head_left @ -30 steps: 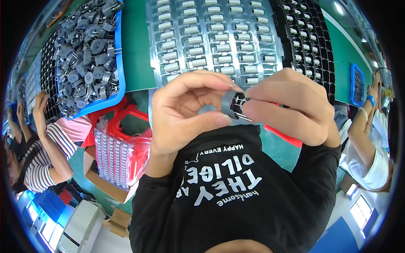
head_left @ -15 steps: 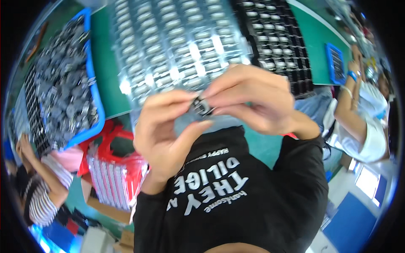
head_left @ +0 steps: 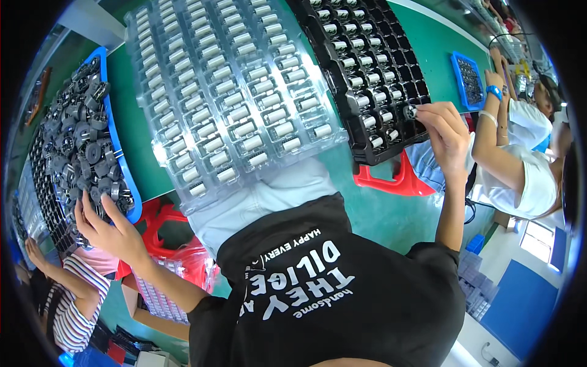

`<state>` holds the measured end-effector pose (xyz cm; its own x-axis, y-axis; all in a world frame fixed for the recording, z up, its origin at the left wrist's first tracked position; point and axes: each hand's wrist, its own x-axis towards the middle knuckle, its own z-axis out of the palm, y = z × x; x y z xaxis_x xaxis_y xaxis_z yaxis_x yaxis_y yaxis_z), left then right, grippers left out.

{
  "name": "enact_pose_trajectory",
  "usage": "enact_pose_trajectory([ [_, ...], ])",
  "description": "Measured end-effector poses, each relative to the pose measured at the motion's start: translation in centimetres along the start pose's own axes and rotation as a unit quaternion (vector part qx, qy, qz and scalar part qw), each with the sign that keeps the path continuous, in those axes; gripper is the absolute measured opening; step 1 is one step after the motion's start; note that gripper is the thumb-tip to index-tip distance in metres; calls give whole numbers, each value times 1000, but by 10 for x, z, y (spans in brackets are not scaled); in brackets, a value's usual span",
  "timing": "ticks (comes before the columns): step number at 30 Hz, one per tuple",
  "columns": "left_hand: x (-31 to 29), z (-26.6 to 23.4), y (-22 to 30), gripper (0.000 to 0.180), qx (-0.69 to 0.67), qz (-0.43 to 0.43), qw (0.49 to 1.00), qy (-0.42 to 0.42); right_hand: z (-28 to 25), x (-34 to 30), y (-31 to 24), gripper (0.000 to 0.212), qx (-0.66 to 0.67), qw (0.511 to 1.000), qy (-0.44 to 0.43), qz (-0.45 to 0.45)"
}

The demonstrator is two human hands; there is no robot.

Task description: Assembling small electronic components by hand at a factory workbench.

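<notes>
At the right edge of the black tray (head_left: 406,64), near its closest corner, a small dark part (head_left: 410,112) is pinched between the thumb and fingers of the right hand (head_left: 445,133). Whether it rests in a pocket or stands just above one cannot be told. Released off-centre, it could lie askew; a trailing knuckle could dislodge the neighbouring pieces (head_left: 369,122). The tray's near end appears to jut past the green table (head_left: 428,33), so a hard press might tip it toward the red stool (head_left: 400,181). Alongside, a bump could unseat white cylinders (head_left: 251,143) in the clear tray (head_left: 329,109). Far left, the left hand (head_left: 116,235) reaches the blue bin (head_left: 127,189), fingers spread; contact with the heaped grey parts (head_left: 92,153) is unclear. Careless grasping among tangled prongs could bend one.
</notes>
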<state>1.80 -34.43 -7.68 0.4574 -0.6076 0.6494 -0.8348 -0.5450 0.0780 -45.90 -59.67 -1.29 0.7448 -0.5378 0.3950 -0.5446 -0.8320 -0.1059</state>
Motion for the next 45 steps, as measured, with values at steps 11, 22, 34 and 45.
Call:
enact_pose_trajectory([
  [11, 10, 11, 17, 30, -73, -46, 996, 2, -10, -3, -9, 23, 16, 1000, -13, -1],
  [22, -2, 16, 19, 19, -104, -42, 993, 24, -1, -13, -13, 23, 3, 995, -98, -20],
  [34, 0, 5, 17, 21, -101, -56, 993, -32, 36, 89, -75, 30, 142, 951, -113, -250],
  [45, 5, 11, 14, 12, -182, -124, 974, 60, 40, 104, -77, 30, 137, 931, -231, -248],
])
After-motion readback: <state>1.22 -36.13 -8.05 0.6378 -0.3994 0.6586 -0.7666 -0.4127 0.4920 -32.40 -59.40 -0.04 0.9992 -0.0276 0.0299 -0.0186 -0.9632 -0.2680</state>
